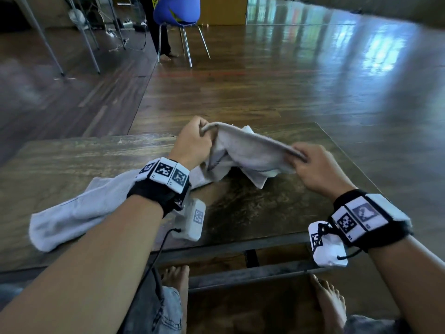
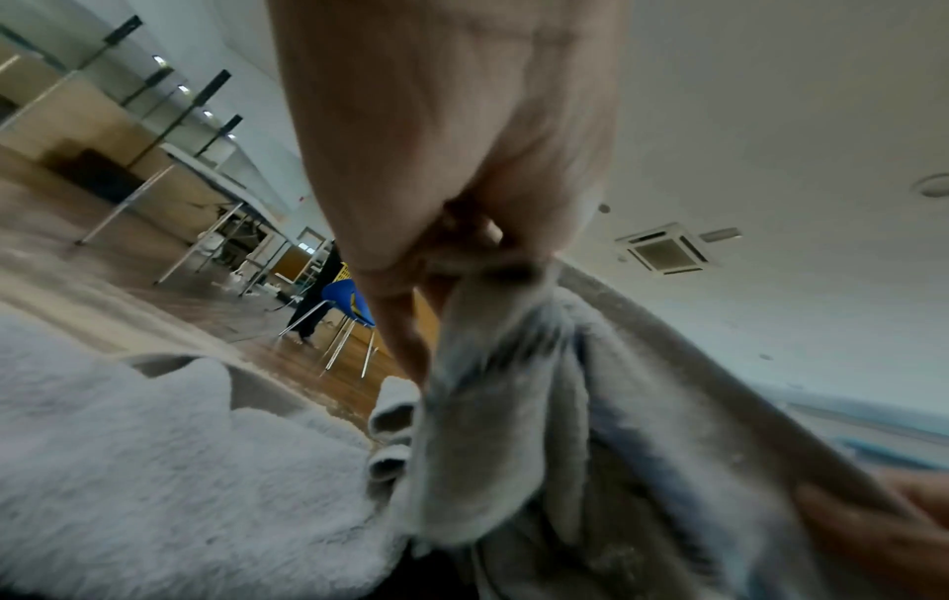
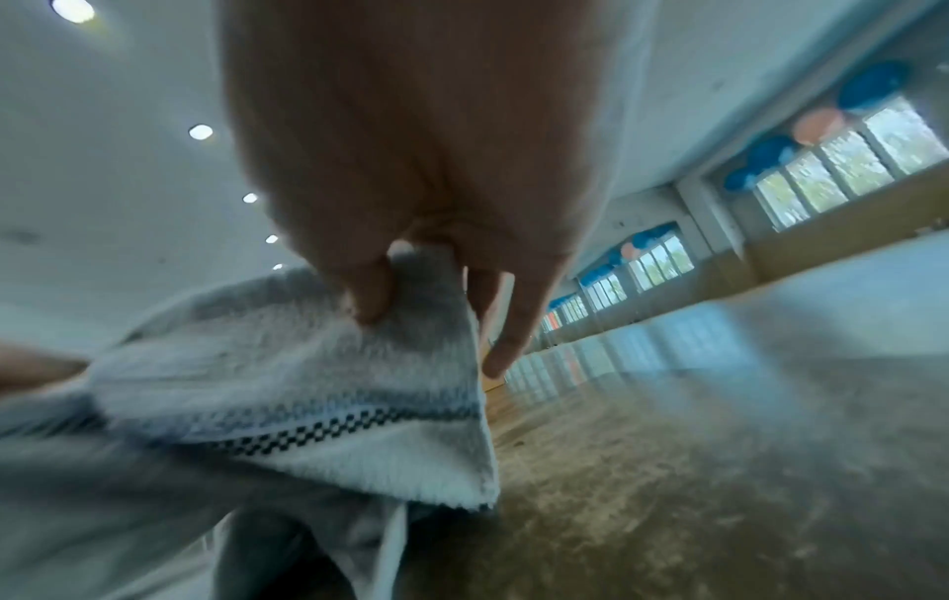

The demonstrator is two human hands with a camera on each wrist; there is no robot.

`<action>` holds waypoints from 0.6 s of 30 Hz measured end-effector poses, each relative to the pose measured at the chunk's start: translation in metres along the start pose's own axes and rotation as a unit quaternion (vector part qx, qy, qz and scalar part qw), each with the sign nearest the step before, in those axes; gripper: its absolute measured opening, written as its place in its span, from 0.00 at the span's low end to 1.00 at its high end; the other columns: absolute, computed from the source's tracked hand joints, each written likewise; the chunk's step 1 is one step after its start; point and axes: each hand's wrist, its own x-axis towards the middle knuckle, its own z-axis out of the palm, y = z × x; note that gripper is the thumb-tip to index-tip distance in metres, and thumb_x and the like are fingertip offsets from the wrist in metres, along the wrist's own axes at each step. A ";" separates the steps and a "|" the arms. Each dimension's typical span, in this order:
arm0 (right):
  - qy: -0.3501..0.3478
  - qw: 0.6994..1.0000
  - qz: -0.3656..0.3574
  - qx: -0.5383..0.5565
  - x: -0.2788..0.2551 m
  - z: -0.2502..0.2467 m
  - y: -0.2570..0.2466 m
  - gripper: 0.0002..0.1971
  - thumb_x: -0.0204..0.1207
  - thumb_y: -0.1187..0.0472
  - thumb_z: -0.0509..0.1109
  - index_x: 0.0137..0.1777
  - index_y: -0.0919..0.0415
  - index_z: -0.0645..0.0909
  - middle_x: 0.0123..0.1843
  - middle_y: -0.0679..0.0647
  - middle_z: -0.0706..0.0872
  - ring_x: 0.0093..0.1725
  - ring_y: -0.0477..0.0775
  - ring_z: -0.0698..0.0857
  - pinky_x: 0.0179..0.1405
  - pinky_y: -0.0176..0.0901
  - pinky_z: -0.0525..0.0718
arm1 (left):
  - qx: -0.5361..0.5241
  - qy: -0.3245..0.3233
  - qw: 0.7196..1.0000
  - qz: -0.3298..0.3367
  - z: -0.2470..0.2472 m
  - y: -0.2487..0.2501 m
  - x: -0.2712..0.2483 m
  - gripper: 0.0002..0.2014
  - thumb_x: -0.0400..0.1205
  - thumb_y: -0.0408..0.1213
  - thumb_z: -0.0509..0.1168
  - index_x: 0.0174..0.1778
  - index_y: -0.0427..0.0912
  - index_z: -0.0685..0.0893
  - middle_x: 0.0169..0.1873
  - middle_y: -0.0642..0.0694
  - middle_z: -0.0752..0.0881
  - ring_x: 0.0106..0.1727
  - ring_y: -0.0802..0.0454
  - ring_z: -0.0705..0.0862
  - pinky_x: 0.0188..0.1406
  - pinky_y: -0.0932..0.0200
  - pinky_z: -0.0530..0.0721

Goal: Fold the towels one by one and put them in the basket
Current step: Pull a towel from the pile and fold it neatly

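Both hands are pinching one edge of a pale grey terry towel [image 1: 243,150] above the dark wooden bench [image 1: 277,208]: left hand [image 1: 192,143] at one end, right hand [image 1: 317,167] at the other, its lower folds trailing onto the bench.

A second grey towel [image 1: 77,210] is lying crumpled under the left forearm.

Dim daylight, window glare on the floor [image 1: 313,68], wrist views motion-blurred, edges bent by wide-angle distortion

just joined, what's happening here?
A person is folding towels at a wooden table. The left hand and right hand each pinch one end of a white towel, holding its top edge stretched above the table while the rest hangs bunched. A second towel lies crumpled under the left forearm. No basket is in view.
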 end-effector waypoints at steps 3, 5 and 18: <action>0.108 0.982 -0.046 0.151 0.002 -0.014 -0.005 0.10 0.81 0.56 0.71 0.37 0.49 0.85 0.31 0.37 0.85 0.31 0.34 0.78 0.32 0.30 0.75 | 0.029 -0.120 0.992 -0.031 -0.004 0.000 -0.006 0.16 0.84 0.55 0.64 0.37 0.48 0.82 0.35 0.51 0.84 0.37 0.53 0.82 0.37 0.57 0.78; 0.073 0.963 -0.019 0.259 0.000 -0.027 -0.005 0.09 0.79 0.49 0.73 0.44 0.52 0.90 0.34 0.44 0.87 0.34 0.44 0.83 0.36 0.42 0.80 | 0.073 -0.259 0.963 -0.019 -0.003 0.004 -0.010 0.15 0.81 0.56 0.66 0.36 0.49 0.80 0.41 0.49 0.84 0.42 0.52 0.83 0.39 0.61 0.81; -0.179 0.982 -0.016 0.051 -0.005 -0.001 0.000 0.13 0.82 0.48 0.71 0.44 0.57 0.90 0.40 0.64 0.89 0.34 0.61 0.82 0.38 0.53 0.79 | 0.094 -0.270 0.958 0.039 0.015 0.003 -0.010 0.09 0.80 0.48 0.73 0.42 0.46 0.92 0.39 0.46 0.91 0.43 0.51 0.87 0.47 0.55 0.83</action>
